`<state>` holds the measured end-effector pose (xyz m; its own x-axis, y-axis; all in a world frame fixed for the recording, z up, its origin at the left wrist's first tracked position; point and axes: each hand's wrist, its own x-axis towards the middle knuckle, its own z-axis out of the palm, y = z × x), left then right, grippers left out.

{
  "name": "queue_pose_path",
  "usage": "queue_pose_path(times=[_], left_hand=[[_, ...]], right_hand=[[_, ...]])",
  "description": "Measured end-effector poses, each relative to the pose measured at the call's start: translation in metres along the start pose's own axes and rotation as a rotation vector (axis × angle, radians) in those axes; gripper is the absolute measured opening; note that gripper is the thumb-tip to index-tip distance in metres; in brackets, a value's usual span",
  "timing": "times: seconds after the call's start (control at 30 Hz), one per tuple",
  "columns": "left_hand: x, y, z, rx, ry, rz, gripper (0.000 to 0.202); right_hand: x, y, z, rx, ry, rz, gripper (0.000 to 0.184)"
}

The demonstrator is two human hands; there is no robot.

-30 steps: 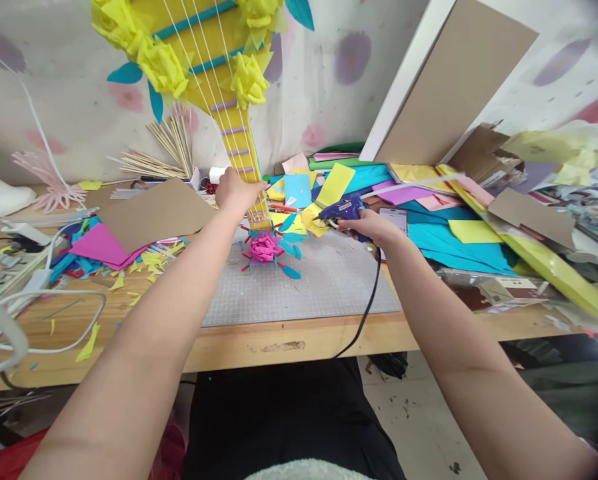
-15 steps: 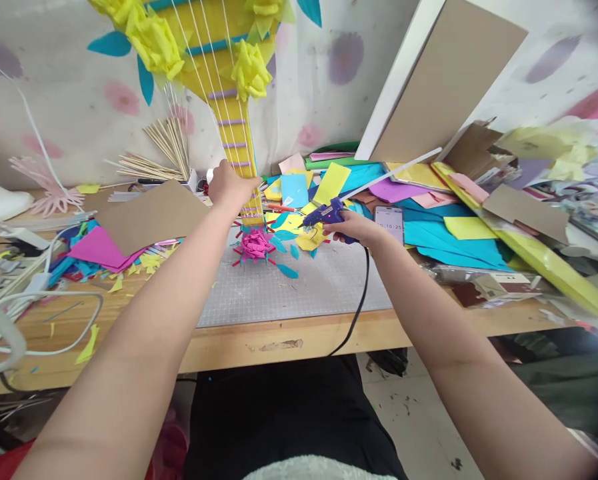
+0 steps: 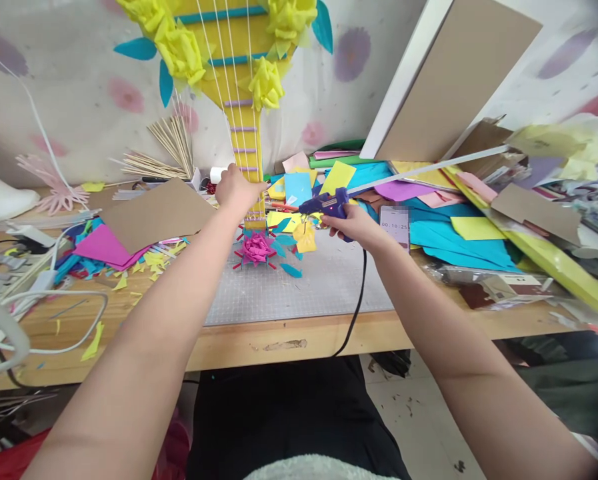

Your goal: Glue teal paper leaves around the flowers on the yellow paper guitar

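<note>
My left hand (image 3: 237,188) is closed round the lower neck of a yellow paper guitar (image 3: 243,133) that stands upright against the wall, decked with yellow paper flowers and teal leaves. My right hand (image 3: 355,223) grips a blue hot glue gun (image 3: 327,203), nozzle pointing left toward the neck, a long white glue stick jutting back to the right. A yellow paper scrap (image 3: 305,237) hangs just under the nozzle. A pink paper flower (image 3: 255,248) with red spikes sits at the guitar's foot on the grey cutting mat (image 3: 303,287).
Coloured paper sheets (image 3: 443,230) and a phone (image 3: 395,225) lie to the right, a cardboard panel (image 3: 449,73) leans behind them. Brown card (image 3: 153,210), bamboo sticks (image 3: 166,157) and white cables (image 3: 39,293) fill the left. The gun's black cord (image 3: 356,307) drops over the table edge.
The right hand has lifted the glue gun and brought its nozzle left, closer to the guitar neck. The guitar has tilted more upright in my left hand.
</note>
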<state>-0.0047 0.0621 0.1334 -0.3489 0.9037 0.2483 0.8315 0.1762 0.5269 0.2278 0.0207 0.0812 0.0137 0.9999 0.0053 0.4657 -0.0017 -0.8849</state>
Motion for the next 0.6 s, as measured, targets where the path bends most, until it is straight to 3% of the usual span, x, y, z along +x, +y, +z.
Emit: queue_pose_path(times=[0.17, 0.23, 0.37, 0.6], left_hand=[[0.007, -0.005, -0.001, -0.052, -0.02, 0.0, 0.063], [0.008, -0.006, -0.001, -0.06, -0.022, -0.007, 0.064], [0.008, -0.004, 0.001, -0.064, -0.023, -0.009, 0.067], [0.008, -0.001, 0.002, -0.045, -0.023, 0.015, 0.063]], right_hand=[[-0.001, -0.008, 0.012, -0.126, 0.142, -0.063, 0.03], [-0.006, -0.014, 0.016, -0.147, 0.075, -0.087, 0.03], [-0.016, -0.022, 0.027, -0.184, -0.256, -0.066, 0.033], [-0.019, -0.02, 0.05, -0.336, -0.255, -0.108, 0.036]])
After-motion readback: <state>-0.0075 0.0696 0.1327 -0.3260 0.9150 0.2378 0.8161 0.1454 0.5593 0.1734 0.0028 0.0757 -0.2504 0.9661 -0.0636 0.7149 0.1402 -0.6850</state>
